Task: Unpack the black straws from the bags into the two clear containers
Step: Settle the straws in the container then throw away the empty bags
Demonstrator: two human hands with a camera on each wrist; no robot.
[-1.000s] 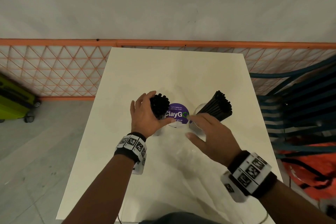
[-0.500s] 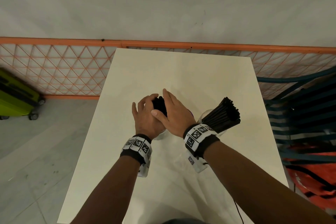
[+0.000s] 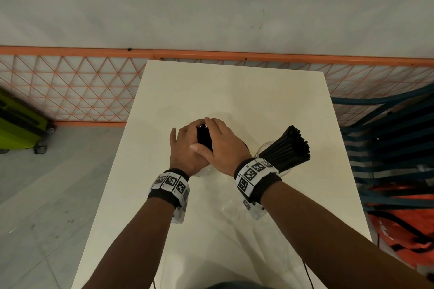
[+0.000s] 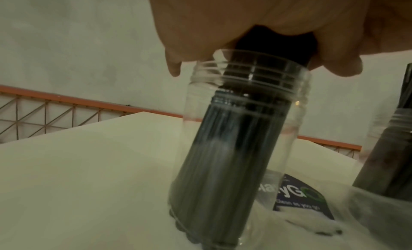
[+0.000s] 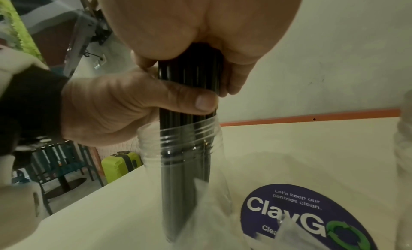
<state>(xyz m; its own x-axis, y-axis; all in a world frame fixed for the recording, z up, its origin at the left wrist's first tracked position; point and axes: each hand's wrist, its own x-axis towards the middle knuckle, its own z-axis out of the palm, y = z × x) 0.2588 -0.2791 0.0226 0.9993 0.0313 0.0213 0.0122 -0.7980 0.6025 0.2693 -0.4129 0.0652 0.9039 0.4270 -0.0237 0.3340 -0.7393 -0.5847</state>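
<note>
A bundle of black straws [image 3: 203,139] stands in the left clear container [image 4: 243,130] on the white table [image 3: 234,91]. My left hand [image 3: 184,145] grips the bundle just above the rim, thumb wrapped round it [image 5: 138,102]. My right hand [image 3: 223,145] is cupped over the bundle's top, fingers curled down its far side [image 5: 234,77]. The second clear container [image 3: 264,148], to the right, holds another straw bundle [image 3: 290,148] that leans right. Neither hand touches it.
A round purple ClayGo sticker [image 5: 301,218] lies on the table between the containers. Crumpled clear plastic bags [image 3: 234,209] lie near my wrists. An orange mesh fence [image 3: 70,91] runs behind the table. Blue chairs [image 3: 387,148] stand to the right, a green suitcase [image 3: 18,129] to the left.
My right hand has left the right container, crossed to the left and closed over the top of the bundle my left hand holds. The left hand has stayed put.
</note>
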